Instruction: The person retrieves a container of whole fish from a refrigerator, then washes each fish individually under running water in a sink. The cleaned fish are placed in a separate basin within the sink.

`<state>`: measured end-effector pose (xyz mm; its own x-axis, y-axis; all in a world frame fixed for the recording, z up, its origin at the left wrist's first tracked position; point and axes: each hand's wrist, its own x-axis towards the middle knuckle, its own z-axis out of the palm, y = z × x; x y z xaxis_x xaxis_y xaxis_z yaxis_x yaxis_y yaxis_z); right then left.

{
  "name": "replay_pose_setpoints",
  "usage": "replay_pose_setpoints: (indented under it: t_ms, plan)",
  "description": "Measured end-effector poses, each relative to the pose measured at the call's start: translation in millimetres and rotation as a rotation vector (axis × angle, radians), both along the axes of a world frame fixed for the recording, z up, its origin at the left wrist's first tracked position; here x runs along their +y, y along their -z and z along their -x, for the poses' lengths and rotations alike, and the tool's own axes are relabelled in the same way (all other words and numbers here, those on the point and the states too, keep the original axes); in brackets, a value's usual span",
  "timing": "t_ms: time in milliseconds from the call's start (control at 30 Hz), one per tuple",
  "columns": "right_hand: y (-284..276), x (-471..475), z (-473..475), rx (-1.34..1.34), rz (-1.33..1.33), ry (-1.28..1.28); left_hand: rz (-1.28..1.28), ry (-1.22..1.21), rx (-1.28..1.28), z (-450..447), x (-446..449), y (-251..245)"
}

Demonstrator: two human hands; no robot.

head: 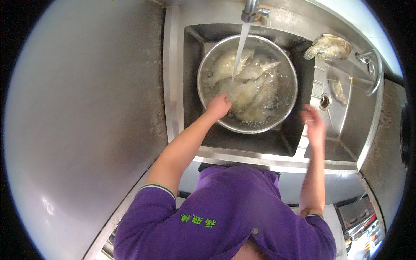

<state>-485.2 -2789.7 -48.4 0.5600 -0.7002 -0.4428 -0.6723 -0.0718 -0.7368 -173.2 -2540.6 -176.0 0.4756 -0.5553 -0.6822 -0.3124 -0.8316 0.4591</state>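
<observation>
A large round metal basin (294,83) stands in the left sink, filled with water and several pale pieces that look like fish (252,87). Water runs from the faucet (249,15) into it. My left hand (219,106) is over the basin's lower left rim, its fingers curled at the water; whether they grip anything is hidden. Blurred by motion, my right hand (312,120) hovers near the divider between the two sinks, with no object visible in it. Another fish-like piece (331,47) lies on the ledge at the upper right.
The right sink (349,130) has a drain hole (325,101) and a smaller fish-like piece (337,91) beside it. A curved faucet (378,71) arches over its right side. A tall metal panel (97,97) borders the left sink.
</observation>
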Motion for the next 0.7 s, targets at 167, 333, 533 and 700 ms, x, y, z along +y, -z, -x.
replay_pose_setpoints:
  t_ms: [167, 333, 533, 700]
  plan:
    - [104.8, 77.9, -84.8, 0.338, -0.198, -0.164, -0.07, 0.109, -0.135, 6.7, -16.1, 60.1]
    - [130.8, 114.3, -72.1, 0.226, -0.371, -0.178, -0.277, 0.225, 0.099, 11.0, -30.8, 109.5]
    - [136.1, 123.2, -61.2, 0.32, -0.391, -0.196, 0.018, 0.304, -0.098, 48.7, -29.6, 78.3]
    - [130.5, 116.4, -61.7, 0.279, -0.405, -0.135, -0.077, 0.193, -0.089, 80.6, -47.0, 53.0]
